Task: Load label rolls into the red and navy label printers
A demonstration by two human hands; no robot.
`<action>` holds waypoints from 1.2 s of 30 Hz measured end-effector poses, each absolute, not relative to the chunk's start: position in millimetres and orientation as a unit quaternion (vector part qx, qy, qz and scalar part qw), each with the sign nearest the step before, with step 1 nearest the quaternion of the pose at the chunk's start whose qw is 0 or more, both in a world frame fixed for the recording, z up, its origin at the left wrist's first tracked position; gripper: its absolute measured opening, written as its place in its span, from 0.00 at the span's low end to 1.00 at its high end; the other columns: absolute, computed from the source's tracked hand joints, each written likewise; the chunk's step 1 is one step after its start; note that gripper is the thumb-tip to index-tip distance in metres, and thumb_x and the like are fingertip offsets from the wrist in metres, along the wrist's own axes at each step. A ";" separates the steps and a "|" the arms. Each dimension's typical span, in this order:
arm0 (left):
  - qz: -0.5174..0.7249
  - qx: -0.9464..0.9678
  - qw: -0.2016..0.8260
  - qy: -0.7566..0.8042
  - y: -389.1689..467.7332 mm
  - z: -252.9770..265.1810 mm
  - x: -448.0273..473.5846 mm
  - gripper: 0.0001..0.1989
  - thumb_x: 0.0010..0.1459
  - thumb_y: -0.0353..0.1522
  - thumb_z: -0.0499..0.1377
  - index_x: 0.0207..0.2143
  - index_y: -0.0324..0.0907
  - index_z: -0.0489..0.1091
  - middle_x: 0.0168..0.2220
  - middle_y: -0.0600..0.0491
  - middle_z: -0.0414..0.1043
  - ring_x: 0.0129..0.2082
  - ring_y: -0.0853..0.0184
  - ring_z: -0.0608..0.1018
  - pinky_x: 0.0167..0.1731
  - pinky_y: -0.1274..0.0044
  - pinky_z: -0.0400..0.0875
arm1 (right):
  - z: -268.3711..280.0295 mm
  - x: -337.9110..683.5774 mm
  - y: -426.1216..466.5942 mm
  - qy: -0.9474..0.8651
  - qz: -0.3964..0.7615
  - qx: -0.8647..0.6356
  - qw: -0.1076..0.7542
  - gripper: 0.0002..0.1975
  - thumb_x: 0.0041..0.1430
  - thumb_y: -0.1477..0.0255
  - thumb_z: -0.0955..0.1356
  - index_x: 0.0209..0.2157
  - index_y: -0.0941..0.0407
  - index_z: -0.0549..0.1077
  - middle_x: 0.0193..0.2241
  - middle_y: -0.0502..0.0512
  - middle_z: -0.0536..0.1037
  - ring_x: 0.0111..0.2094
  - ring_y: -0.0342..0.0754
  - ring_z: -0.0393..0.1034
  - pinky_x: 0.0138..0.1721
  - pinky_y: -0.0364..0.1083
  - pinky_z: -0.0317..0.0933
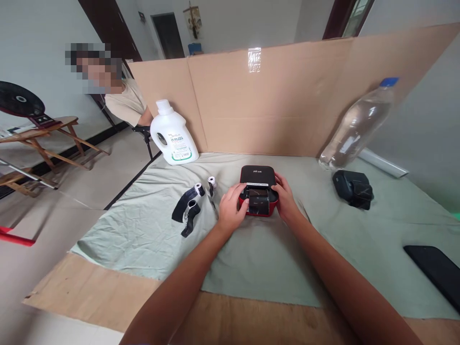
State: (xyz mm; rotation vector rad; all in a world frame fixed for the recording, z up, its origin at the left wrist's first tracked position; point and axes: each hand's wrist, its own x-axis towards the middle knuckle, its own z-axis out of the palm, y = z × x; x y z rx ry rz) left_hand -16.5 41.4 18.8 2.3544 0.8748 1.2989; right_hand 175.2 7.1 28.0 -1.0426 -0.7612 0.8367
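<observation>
A small black and red label printer (258, 173) stands on the green cloth in front of me. A strip of black label tape (258, 202) hangs over its front. My left hand (231, 207) grips the printer's left side, its thumb by the strip and its fingertips near the lid's edge. On the opposite side, my right hand (284, 197) is closed around the printer's right edge, thumb on top near the slot. Left of the printer lie several partly unrolled label rolls (192, 207), black tape on white cores.
A white detergent bottle (176, 136) and a leaning clear water bottle (359, 127) stand before a cardboard screen (266, 105). To the right lie a black device (352, 188), a pale tube (383, 163) and a dark phone-like slab (436, 273). A person (125, 103) sits beyond the table at left.
</observation>
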 end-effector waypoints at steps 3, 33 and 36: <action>0.471 0.816 0.153 0.297 43.4 11.3 -16.1 0.22 0.67 0.37 0.51 0.61 0.41 0.63 0.60 0.43 0.69 0.61 0.58 0.70 0.59 0.66 0.65 | 18.0 174.2 7.9 -0.340 0.384 -0.445 0.734 0.24 0.53 0.66 0.69 0.53 0.48 0.70 0.58 0.52 0.72 0.60 0.52 0.65 0.63 0.56 0.57; 0.486 0.796 0.209 0.294 44.1 8.3 -16.2 0.21 0.65 0.36 0.54 0.59 0.41 0.62 0.58 0.44 0.70 0.55 0.59 0.74 0.55 0.67 0.68 | -0.7 177.5 9.8 -0.342 0.353 -0.461 0.739 0.24 0.55 0.60 0.69 0.53 0.51 0.71 0.56 0.54 0.74 0.57 0.53 0.67 0.60 0.55 0.59; 0.490 0.794 0.215 0.289 44.4 8.4 -16.6 0.21 0.65 0.35 0.54 0.59 0.41 0.62 0.58 0.44 0.70 0.56 0.59 0.74 0.55 0.68 0.69 | -3.1 176.9 7.7 -0.355 0.331 -0.475 0.734 0.25 0.58 0.56 0.68 0.54 0.52 0.71 0.56 0.55 0.75 0.57 0.53 0.68 0.60 0.56 0.60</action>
